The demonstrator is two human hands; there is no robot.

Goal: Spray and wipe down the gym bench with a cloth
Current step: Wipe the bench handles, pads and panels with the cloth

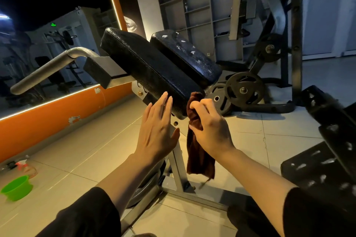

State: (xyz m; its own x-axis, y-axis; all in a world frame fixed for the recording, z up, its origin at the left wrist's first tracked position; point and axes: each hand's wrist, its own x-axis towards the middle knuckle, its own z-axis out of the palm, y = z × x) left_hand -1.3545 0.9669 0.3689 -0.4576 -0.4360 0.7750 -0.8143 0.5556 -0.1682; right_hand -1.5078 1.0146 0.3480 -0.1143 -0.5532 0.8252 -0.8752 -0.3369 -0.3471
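Note:
The gym bench has two slanted black leather pads: a near pad and a worn far pad with white scuffs, on a grey metal frame. My right hand grips a dark brown cloth just below the near pad's lower end; most of the cloth hangs down. My left hand is flat with straight fingers, its fingertips at the lower left edge of the near pad. A spray bottle lies on the floor at far left.
A green bowl sits on the tiled floor at left. Weight plates lean behind the bench. Another worn black pad stands at right. A grey handle bar juts left, in front of a mirror above an orange wall.

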